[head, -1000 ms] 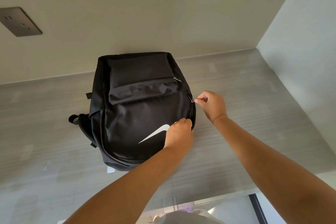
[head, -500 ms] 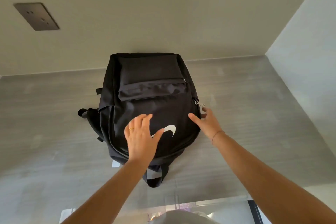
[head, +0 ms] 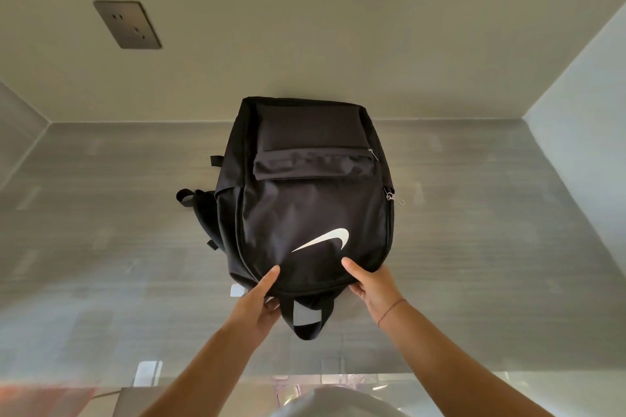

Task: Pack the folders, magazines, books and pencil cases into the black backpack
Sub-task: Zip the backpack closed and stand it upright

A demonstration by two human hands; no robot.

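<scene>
— Both hands were on the black backpack [head: 315, 210], weren't they? Where was it lying?

— Flat on the grey table [head: 491, 247], front panel up, its far end close to the back wall [head: 305, 27]. The near end, the one with the carry loop [head: 306, 318], pointed toward the person.

— And the left hand [head: 259, 301]?

— It gripped the near left corner of the bag. The thumb lay on top of the fabric and the fingers curled underneath, next to the loop.

— The right hand [head: 371, 284]?

— Much the same on the near right corner: thumb pressed on the front panel just below the white swoosh [head: 327, 239], fingers wrapped under the edge. A thin thread bracelet [head: 391, 310] sat on that wrist.

— Was the bag zipped?

— The main zip looked closed around the front panel; its metal pull [head: 394, 196] hung out at the right side, well away from either hand. A smaller pull [head: 373, 154] sat at the right end of the upper pocket, whose flap was down.

— Anything sticking out?

— A shoulder strap [head: 193, 203] bulged from under the left side, and a small white scrap [head: 237, 290] showed at the near left edge beside the left thumb. I couldn't tell what it was.

— What else was around?

— A dark socket plate [head: 127, 24] on the back wall, up to the left. Along the bottom of the view were blurred shapes below the table's edge, too unclear to name.
</scene>
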